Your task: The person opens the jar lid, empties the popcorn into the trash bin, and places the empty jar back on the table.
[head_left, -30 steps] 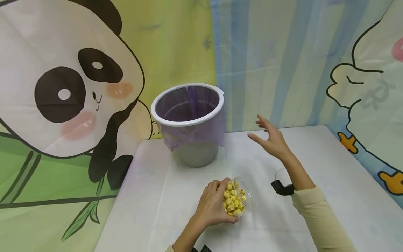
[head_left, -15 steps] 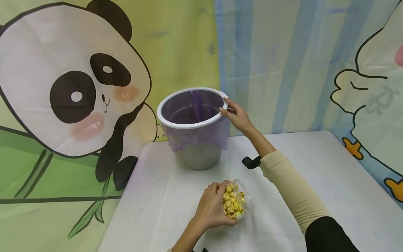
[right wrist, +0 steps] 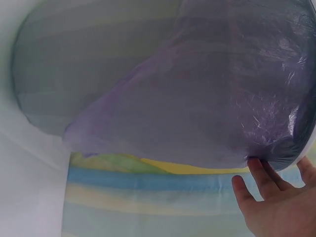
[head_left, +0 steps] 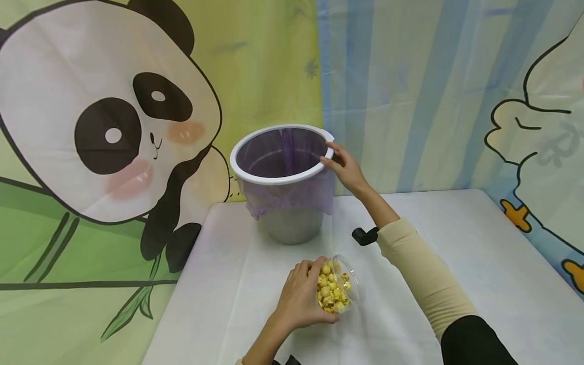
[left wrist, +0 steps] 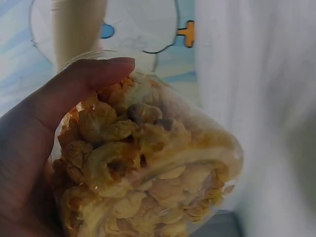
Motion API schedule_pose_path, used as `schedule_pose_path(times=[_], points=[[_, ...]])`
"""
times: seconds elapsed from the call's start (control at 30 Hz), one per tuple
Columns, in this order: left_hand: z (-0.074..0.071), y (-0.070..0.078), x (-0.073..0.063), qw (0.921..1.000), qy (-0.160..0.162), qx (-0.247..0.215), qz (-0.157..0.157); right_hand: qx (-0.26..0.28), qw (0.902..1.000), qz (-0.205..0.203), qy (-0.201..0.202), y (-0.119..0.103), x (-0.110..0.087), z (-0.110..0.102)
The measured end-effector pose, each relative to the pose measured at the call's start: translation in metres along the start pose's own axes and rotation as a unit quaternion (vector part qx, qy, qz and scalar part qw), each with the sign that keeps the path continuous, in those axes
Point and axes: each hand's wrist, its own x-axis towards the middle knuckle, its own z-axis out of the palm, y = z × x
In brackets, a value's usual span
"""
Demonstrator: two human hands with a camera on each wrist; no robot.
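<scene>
My left hand (head_left: pixel 301 299) grips a clear plastic jar (head_left: pixel 347 299) of yellow popcorn (head_left: pixel 329 286) above the table. The jar is tilted, its mouth turned to the right. Close up in the left wrist view, the thumb lies across the side of the jar (left wrist: pixel 148 163), and popcorn shows through the wall and base. My right hand (head_left: pixel 349 170) holds the right side of the white rim of a grey trash bin (head_left: pixel 292 225). A purple bin liner (head_left: pixel 296 197) is folded over the bin's outside. In the right wrist view, fingertips (right wrist: pixel 256 170) touch the liner below the rim.
A white cloth covers the table (head_left: pixel 255 314), and the bin stands upright near its back edge. Behind it hangs a printed curtain (head_left: pixel 378 91) with a large panda (head_left: pixel 114 116) on the left. A black wrist strap piece (head_left: pixel 364 236) sticks out beside the right wrist.
My right hand has moved left from above the table onto the bin's rim, and holds it there. The left hand keeps the popcorn jar at nearly the same spot.
</scene>
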Motion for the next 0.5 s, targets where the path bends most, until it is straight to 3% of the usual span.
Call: schedule_pose_path(times=[0.1,0.23,0.37,0.5], points=[[-0.031,0.005,0.004,0.9997,0.009,-0.018,-0.016,0.003,1.0,-0.004,0.002,0.0,0.0,-0.001],[-0.09,0.012,0.019,0.9981,0.038,-0.024,-0.042,0.011,0.9999,-0.01,0.003,0.001,0.001,-0.003],[-0.149,0.009,0.044,0.9946,0.081,-0.008,-0.064,0.023,0.9996,-0.014,0.003,0.001,0.001,-0.002],[-0.195,-0.001,0.078,0.989,0.114,0.01,-0.093,0.041,0.9991,-0.014,-0.001,-0.009,-0.004,0.001]])
